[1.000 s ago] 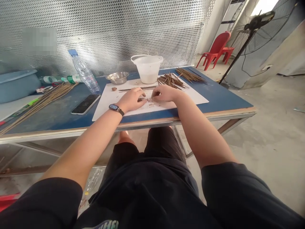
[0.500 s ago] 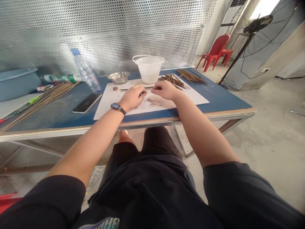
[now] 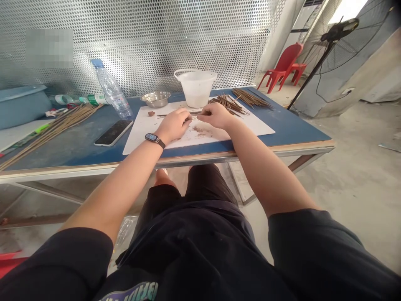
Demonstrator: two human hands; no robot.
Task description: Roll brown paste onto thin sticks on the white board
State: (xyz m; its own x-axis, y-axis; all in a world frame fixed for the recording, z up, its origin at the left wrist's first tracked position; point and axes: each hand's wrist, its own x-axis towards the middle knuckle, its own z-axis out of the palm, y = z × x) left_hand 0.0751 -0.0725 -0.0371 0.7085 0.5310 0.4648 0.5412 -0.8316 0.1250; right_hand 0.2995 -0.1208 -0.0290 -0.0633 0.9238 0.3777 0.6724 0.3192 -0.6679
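Observation:
My left hand, with a black wristband on its wrist, is curled over the white board and seems to grip a thin brown stick. My right hand pinches its fingertips close to the left hand's fingers; what lies between them is too small to tell. Brown crumbs lie just below my hands. A heap of brown sticks lies at the board's far edge, and a small brown lump sits at its far left.
A white plastic bucket, a steel bowl, a water bottle, a phone and a long stick bundle stand on the blue table. A perforated metal panel rises behind.
Both hands have moved from the board's middle toward its far side, uncovering the brown crumbs. My fingers have come closer together around the thin stick.

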